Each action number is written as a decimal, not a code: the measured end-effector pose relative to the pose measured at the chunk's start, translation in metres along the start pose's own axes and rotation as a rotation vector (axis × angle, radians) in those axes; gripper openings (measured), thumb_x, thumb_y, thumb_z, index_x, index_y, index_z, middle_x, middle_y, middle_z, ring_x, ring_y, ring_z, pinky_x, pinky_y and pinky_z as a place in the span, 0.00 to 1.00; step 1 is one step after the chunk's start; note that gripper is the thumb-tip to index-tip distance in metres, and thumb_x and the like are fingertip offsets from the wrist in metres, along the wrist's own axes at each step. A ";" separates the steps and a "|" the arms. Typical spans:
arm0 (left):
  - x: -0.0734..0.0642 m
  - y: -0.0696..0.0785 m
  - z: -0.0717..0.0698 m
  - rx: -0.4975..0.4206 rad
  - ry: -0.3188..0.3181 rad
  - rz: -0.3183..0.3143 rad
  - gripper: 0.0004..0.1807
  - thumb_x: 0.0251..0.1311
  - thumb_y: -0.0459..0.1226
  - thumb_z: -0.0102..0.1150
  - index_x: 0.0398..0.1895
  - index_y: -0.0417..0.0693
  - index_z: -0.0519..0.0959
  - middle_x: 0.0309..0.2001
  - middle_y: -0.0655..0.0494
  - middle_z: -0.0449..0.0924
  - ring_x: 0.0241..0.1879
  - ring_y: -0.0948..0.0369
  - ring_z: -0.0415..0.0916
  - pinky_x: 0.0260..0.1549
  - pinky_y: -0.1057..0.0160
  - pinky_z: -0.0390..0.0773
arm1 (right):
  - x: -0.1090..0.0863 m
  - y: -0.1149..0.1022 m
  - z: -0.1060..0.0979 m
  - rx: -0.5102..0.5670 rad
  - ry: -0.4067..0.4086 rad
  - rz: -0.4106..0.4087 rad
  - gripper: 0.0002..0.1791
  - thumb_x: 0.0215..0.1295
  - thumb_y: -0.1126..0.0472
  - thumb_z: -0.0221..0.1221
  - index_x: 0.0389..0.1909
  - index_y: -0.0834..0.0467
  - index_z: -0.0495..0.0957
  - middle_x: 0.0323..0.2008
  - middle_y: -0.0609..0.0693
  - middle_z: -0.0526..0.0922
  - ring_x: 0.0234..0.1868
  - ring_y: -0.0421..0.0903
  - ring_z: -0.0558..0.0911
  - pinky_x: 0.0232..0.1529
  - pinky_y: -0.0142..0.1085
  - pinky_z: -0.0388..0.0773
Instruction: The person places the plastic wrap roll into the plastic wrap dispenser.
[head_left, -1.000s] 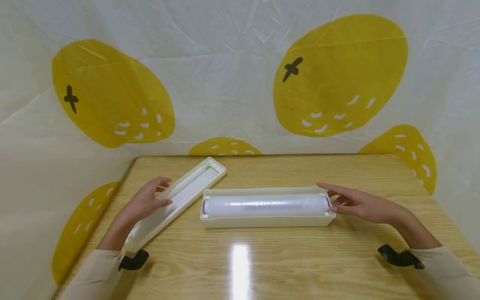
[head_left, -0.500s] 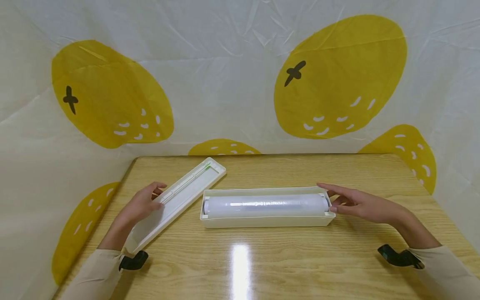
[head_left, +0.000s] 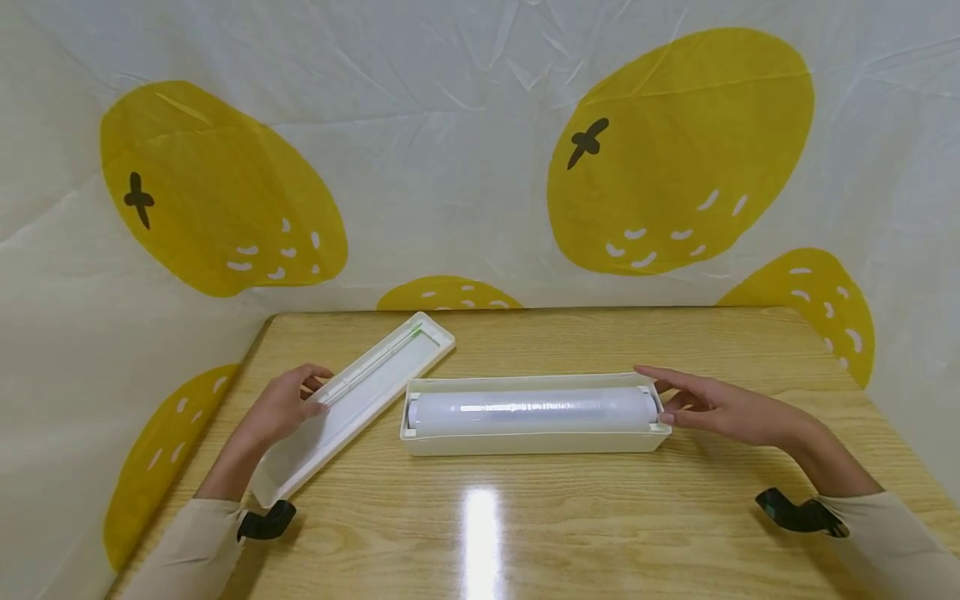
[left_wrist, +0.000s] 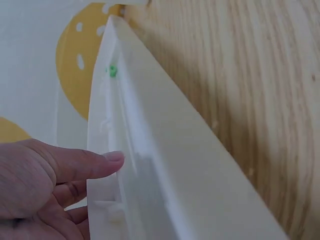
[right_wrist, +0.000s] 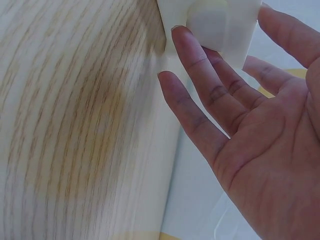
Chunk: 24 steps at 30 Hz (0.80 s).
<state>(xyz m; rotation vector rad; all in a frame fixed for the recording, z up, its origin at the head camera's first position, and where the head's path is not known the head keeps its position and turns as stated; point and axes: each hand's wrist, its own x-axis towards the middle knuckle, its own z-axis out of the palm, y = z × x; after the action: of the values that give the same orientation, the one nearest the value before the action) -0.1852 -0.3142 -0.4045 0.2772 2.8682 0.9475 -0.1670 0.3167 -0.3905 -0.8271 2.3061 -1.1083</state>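
Note:
A long white lid (head_left: 360, 392) lies slanted on the left, its hollow side up, with a thin rail along one edge and a green bit (left_wrist: 113, 71) near the far end. My left hand (head_left: 281, 408) pinches its left edge, thumb over the inside of the rim and fingers outside. Beside it a white box (head_left: 525, 446) stands open-topped, holding a roll of clear plastic wrap (head_left: 532, 408). My right hand (head_left: 727, 410) touches the box's right end, thumb at the front corner and index finger at the back one, the other fingers loosely extended in the right wrist view.
The wooden table (head_left: 600, 525) carries the box and lid, with a bright light reflection in front of the box. A white curtain (head_left: 450, 183) printed with yellow fruit hangs behind the table and along the left side. Dark bands (head_left: 802, 512) sit at both wrists.
My left hand has drawn back slightly to the left and closed its thumb and fingers on the lid's edge. The lid has shifted very slightly. The right hand and the box stay put.

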 end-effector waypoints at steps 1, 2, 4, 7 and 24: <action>0.000 0.001 -0.001 0.001 0.005 0.004 0.26 0.59 0.24 0.67 0.62 0.30 0.73 0.46 0.37 0.80 0.43 0.43 0.81 0.44 0.45 0.81 | 0.000 0.000 0.000 0.000 -0.001 0.002 0.37 0.78 0.61 0.53 0.82 0.47 0.49 0.71 0.64 0.65 0.59 0.41 0.78 0.55 0.30 0.76; 0.000 0.002 -0.002 0.002 0.009 0.007 0.27 0.59 0.24 0.67 0.62 0.30 0.73 0.46 0.37 0.81 0.43 0.43 0.81 0.43 0.45 0.81 | 0.000 -0.001 0.000 0.000 -0.002 0.005 0.37 0.79 0.61 0.53 0.82 0.47 0.49 0.71 0.64 0.65 0.59 0.41 0.78 0.55 0.30 0.76; 0.001 0.004 -0.003 0.000 0.009 0.014 0.27 0.59 0.24 0.66 0.62 0.30 0.73 0.46 0.36 0.80 0.43 0.43 0.81 0.43 0.45 0.82 | -0.001 -0.001 0.000 -0.003 -0.002 0.010 0.37 0.79 0.60 0.53 0.82 0.47 0.48 0.71 0.65 0.65 0.59 0.40 0.78 0.55 0.30 0.76; 0.001 0.007 -0.006 -0.007 0.015 0.027 0.27 0.59 0.23 0.66 0.62 0.30 0.73 0.48 0.34 0.80 0.43 0.42 0.82 0.43 0.46 0.82 | -0.001 -0.001 0.000 -0.011 0.001 0.010 0.37 0.79 0.60 0.53 0.82 0.49 0.49 0.71 0.64 0.65 0.59 0.39 0.77 0.56 0.30 0.76; 0.008 0.024 -0.017 -0.042 0.010 0.064 0.16 0.62 0.23 0.63 0.53 0.33 0.81 0.50 0.37 0.84 0.50 0.40 0.82 0.47 0.47 0.82 | 0.000 0.000 -0.002 -0.011 -0.010 0.014 0.37 0.79 0.60 0.53 0.82 0.49 0.49 0.69 0.61 0.68 0.58 0.40 0.78 0.54 0.30 0.77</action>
<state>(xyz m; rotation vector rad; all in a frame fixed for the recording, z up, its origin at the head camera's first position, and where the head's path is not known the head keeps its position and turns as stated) -0.1923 -0.3033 -0.3769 0.3642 2.8603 1.0211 -0.1682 0.3179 -0.3897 -0.8174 2.3085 -1.0841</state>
